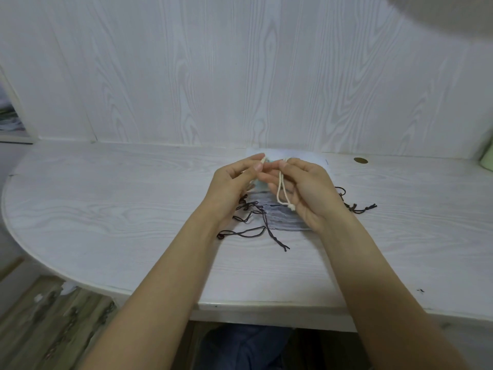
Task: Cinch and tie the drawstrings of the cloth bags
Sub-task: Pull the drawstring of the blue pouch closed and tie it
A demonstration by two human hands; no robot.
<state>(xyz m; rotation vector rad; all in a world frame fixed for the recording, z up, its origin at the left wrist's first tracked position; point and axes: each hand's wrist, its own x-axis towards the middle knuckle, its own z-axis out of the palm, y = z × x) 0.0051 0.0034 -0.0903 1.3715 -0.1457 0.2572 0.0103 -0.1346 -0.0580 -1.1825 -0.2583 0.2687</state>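
White wood-grain panelling rose behind a pale rounded desk, and you sat facing it with both forearms reaching in from six o'clock. Your left hand pinched one end of a cream drawstring between thumb and forefinger, near the centre of the view. Your right hand, just beside it at three o'clock, pinched the other part of the same cord, whose doubled strands hung down across your palm to a small knot. You held the two hands close together and raised off the desk, probably so the cord stayed slack enough to cross and tie. A pale cloth bag belonging to that cord was mostly hidden between your fingers. Beneath your hands a grey striped cloth bag lay flat on the desk, its dark drawstrings trailing loose toward seven o'clock, with more dark cord ends toward three o'clock, apparently awaiting their turn.
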